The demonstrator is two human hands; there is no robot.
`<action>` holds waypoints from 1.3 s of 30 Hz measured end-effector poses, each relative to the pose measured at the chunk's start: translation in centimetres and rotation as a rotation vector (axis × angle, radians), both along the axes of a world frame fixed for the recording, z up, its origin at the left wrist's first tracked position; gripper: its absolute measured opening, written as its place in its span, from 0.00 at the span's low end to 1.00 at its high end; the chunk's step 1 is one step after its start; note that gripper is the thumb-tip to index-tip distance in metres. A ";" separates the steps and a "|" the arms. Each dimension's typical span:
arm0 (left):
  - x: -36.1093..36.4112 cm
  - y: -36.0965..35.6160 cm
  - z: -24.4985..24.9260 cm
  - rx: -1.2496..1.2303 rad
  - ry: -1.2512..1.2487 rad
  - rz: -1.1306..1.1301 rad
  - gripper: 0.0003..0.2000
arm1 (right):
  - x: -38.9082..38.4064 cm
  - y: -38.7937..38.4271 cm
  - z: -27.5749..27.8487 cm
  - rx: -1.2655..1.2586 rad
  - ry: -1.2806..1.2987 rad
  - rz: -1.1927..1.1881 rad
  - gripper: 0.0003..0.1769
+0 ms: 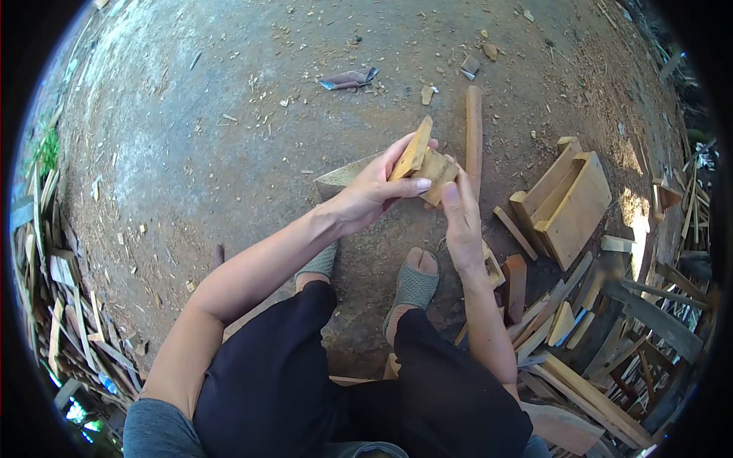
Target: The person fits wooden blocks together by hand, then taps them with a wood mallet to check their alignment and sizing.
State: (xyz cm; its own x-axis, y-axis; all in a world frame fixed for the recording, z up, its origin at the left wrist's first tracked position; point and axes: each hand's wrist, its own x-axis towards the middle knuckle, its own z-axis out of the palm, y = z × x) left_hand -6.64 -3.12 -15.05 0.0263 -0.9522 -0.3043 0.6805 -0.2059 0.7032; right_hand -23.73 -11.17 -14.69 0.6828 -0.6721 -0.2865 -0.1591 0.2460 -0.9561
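Observation:
Both hands are on a small yellowish wooden piece (437,169) made of joined flat parts, held above the ground in front of my knees. My left hand (379,182) grips its left side, with the thumb lying across the front and fingers behind. On its right edge, my right hand (460,217) presses with thumb and fingers; the fingertips are partly hidden. Behind my left wrist, a pale flat pointed piece (336,179) lies on the ground, mostly covered. Beyond my right hand lies a long wooden bar (473,130).
A wooden box-like piece (569,202) with an open slot lies at the right, beside a thin wooden strip (515,233). Offcuts (553,317) pile up at lower right, and more scrap wood (72,320) lies at left. A crumpled wrapper (350,79) and wood chips dot the dirt ground.

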 end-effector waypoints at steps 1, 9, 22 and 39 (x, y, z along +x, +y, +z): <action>0.1 0.0 0.1 -0.043 0.030 -0.048 0.43 | 0.3 0.0 0.6 -0.002 0.003 -0.002 0.37; 1.1 0.5 0.7 -0.026 -0.905 -0.020 0.40 | 1.4 0.8 2.3 -0.013 -0.055 -0.085 0.34; 1.6 0.8 -0.6 -0.280 -1.188 0.052 0.32 | 1.4 2.5 1.0 -0.327 -0.043 -0.096 0.40; -0.5 1.6 0.2 0.173 -0.500 0.063 0.38 | 0.8 0.8 1.7 -1.245 0.177 0.025 0.47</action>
